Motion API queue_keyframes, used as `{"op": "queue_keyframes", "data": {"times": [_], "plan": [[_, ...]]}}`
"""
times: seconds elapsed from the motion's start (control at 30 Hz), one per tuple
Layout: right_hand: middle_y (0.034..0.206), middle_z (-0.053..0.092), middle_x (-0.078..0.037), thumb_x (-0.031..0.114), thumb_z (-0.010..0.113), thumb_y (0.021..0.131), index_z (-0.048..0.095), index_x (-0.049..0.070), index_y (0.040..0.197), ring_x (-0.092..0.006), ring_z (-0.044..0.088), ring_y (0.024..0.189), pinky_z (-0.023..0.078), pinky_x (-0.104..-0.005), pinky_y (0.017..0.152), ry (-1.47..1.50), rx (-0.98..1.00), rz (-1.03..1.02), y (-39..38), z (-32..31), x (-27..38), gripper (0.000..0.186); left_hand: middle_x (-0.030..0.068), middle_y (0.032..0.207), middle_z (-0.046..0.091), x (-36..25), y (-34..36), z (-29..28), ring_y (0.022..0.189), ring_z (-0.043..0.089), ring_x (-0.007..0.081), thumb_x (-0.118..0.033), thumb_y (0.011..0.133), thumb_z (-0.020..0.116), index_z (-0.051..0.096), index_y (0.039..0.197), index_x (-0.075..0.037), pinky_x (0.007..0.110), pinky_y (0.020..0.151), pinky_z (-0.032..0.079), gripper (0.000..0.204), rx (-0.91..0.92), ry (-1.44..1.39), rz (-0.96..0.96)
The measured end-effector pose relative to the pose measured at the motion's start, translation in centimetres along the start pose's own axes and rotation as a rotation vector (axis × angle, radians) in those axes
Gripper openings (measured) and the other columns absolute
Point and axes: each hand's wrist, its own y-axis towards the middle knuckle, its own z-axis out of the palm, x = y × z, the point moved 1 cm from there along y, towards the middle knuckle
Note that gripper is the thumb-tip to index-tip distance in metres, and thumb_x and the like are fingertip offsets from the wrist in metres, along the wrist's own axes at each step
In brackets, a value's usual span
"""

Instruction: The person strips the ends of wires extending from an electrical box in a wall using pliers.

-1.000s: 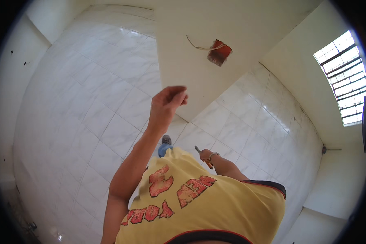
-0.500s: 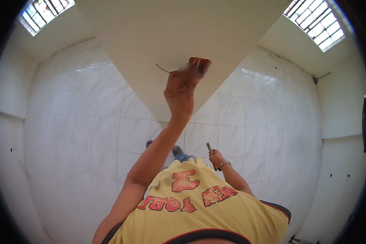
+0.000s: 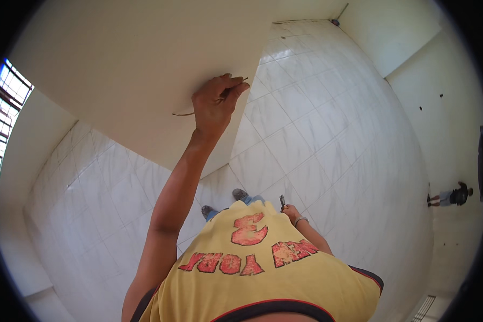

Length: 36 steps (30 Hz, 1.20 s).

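Raised in front of the pale wall [image 3: 139,64], my left hand [image 3: 214,104] is closed in a pinch. A thin wire [image 3: 183,114] sticks out of its left side, and a short tip shows beyond the thumb and forefinger. The recessed wall opening seen earlier is hidden now, and I cannot tell whether the wire runs into it. Low at my right side, my right hand [image 3: 291,212] is wrapped round pliers [image 3: 282,200], their grey metal jaws pointing away from me. The handles are mostly covered by the hand.
White marbled floor tiles [image 3: 327,145] surround the wall's foot. My shoes [image 3: 240,194] stand near it. A barred window [image 3: 5,123] is at far left. Another person [image 3: 456,194] stands at far right by the side wall. A small dark object [image 3: 335,22] lies in the far corner.
My view has turned to the right, and the other person has come into it. My left hand has turned, now covering the opening, with the wire tip showing. My right hand still holds the pliers.
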Motion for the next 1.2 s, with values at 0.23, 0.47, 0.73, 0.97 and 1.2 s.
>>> {"op": "queue_keyframes", "data": {"times": [0.23,0.47,0.73,0.97,1.2], "plan": [[0.092,0.072,-0.016,0.031,0.069,0.086,0.068,-0.008,0.111,-0.0284,0.068,0.078,0.054,-0.0405,0.072,-0.040,0.053,-0.023,-9.2,7.6,0.4,0.046,0.0031,0.072,0.066,1.7,0.2,-1.5,0.059,0.052,0.0065,-0.002,0.082,0.082,0.074,0.085,0.002,0.030,0.099,0.049,0.010,0.014,-0.018,0.064],[0.086,0.071,-0.014,0.034,0.068,0.087,0.068,-0.005,0.105,-0.0267,0.067,0.075,0.054,-0.0404,0.068,-0.298,-0.043,0.130,-7.8,6.2,-2.7,0.043,0.0019,0.073,0.067,1.6,0.8,-0.7,0.065,0.056,0.0130,-0.008,0.081,0.083,0.074,0.083,-0.005,0.033,0.095,0.049,0.009,0.087,0.089,0.167],[0.079,0.060,-0.006,0.030,0.061,0.089,0.063,0.004,0.098,-0.0202,0.064,0.069,0.055,-0.0374,0.064,0.463,0.065,0.038,-4.5,0.6,18.2,0.028,0.0002,0.074,0.065,1.4,1.1,-1.5,0.078,0.058,0.0200,-0.008,0.082,0.080,0.073,0.081,-0.010,0.035,0.088,0.043,0.008,0.118,0.294,0.374],[0.090,0.057,-0.003,0.010,0.064,0.090,0.057,0.006,0.104,-0.0161,0.059,0.084,0.053,-0.0398,0.087,0.824,0.264,-0.605,-9.1,-4.1,41.5,0.016,0.0008,0.075,0.064,0.8,0.8,-1.2,0.085,0.057,0.0212,-0.008,0.083,0.079,0.072,0.082,-0.009,0.037,0.089,0.040,0.007,0.191,0.339,0.300],[0.081,0.054,0.001,0.012,0.067,0.094,0.064,0.006,0.098,-0.0119,0.054,0.076,0.051,-0.0328,0.076,0.603,0.394,-0.891,-16.3,-5.8,54.6,0.007,0.0042,0.079,0.064,-0.5,1.0,-1.5,0.082,0.058,0.0206,-0.002,0.082,0.077,0.073,0.087,-0.006,0.036,0.086,0.043,0.007,0.230,0.461,0.232]]}}
